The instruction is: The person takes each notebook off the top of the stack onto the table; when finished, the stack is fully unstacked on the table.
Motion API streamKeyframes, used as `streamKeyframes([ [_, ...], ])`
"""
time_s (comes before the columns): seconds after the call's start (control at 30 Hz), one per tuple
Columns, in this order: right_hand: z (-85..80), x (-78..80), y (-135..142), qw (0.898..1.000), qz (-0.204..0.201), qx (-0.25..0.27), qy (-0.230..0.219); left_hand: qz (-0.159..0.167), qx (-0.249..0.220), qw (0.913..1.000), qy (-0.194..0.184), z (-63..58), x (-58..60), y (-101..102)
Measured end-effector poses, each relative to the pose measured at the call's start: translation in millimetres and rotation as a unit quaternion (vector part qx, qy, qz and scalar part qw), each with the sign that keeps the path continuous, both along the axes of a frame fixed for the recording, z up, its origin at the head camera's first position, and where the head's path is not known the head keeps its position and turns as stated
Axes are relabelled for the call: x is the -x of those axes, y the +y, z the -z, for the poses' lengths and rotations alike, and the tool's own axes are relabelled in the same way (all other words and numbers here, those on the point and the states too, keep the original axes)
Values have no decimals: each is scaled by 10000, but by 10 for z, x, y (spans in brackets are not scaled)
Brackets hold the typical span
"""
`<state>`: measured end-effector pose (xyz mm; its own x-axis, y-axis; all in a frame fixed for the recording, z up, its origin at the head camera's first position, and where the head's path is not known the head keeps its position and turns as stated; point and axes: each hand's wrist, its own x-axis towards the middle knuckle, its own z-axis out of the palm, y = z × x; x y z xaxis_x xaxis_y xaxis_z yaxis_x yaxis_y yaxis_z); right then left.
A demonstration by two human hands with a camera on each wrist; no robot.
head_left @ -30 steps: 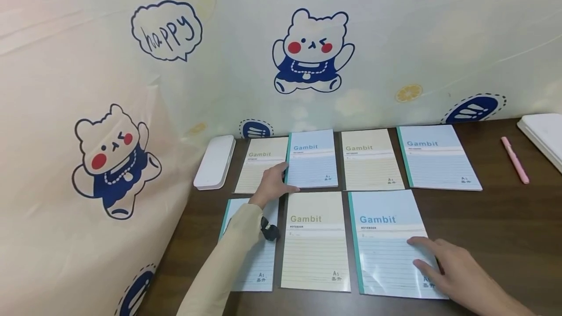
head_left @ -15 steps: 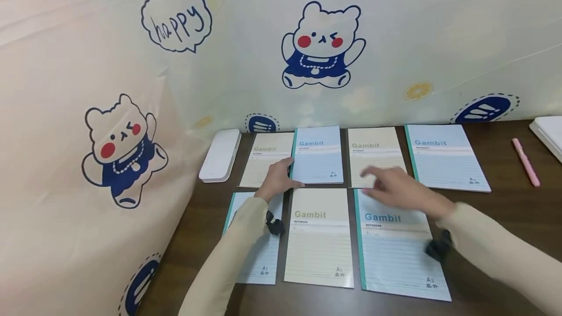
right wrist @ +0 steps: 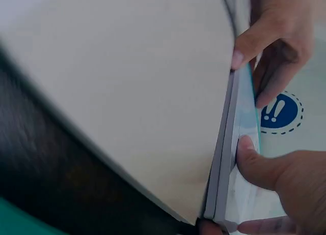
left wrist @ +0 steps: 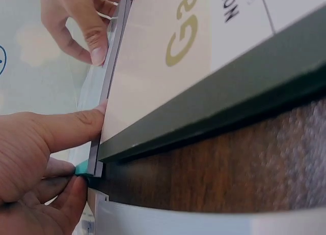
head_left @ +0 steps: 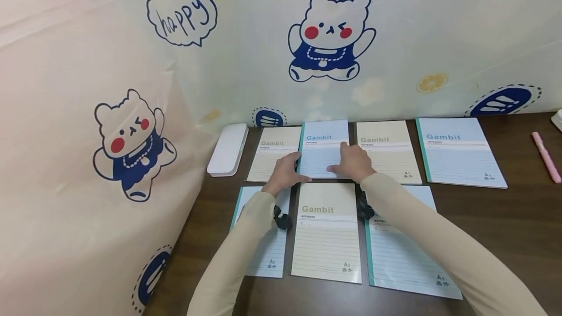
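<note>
In the head view a blue Gambit notebook (head_left: 326, 152) with a teal spine lies in the back row, between both hands. My left hand (head_left: 285, 172) grips its near left corner, thumb at the near edge and fingers along the spine. My right hand (head_left: 353, 162) holds the right side, its thumb on the cover near the front and fingers at the right edge. Two layers show along the notebook's edge (right wrist: 224, 158) in the right wrist view. A cream notebook (head_left: 327, 238) lies directly in front, and another cream one (head_left: 277, 140) sits left of the spine, partly behind my left hand.
More notebooks lie flat: cream (head_left: 386, 152) and blue (head_left: 461, 152) at the back, blue ones at front left (head_left: 263, 257) and front right (head_left: 408, 262), under my forearms. A white box (head_left: 228, 150) stands back left; a pink pen (head_left: 546, 157) lies right. Printed cloth (head_left: 246, 62) hangs behind.
My right hand has moved from the front-right blue notebook, leftward and back, onto the back-row blue notebook. My left hand stays at that notebook's corner. The head view has shifted slightly.
</note>
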<state>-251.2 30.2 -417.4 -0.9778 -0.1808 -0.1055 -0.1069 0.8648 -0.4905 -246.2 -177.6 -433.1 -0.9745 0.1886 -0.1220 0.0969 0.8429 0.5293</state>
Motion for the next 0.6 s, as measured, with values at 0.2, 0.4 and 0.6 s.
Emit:
streamKeyframes([
  [0.2, -43, -1, 28, 9998, 183, -34, 11, 119, 142, 9998, -71, -22, 12, 53],
  [0.4, -79, 50, 212, 9940, 243, 963, -459, 108, 260, 9995, -154, -22, 11, 97],
  [0.6, -69, 88, 265, 9618, 576, 2501, -952, 131, 398, 9991, -77, -63, -12, 9],
])
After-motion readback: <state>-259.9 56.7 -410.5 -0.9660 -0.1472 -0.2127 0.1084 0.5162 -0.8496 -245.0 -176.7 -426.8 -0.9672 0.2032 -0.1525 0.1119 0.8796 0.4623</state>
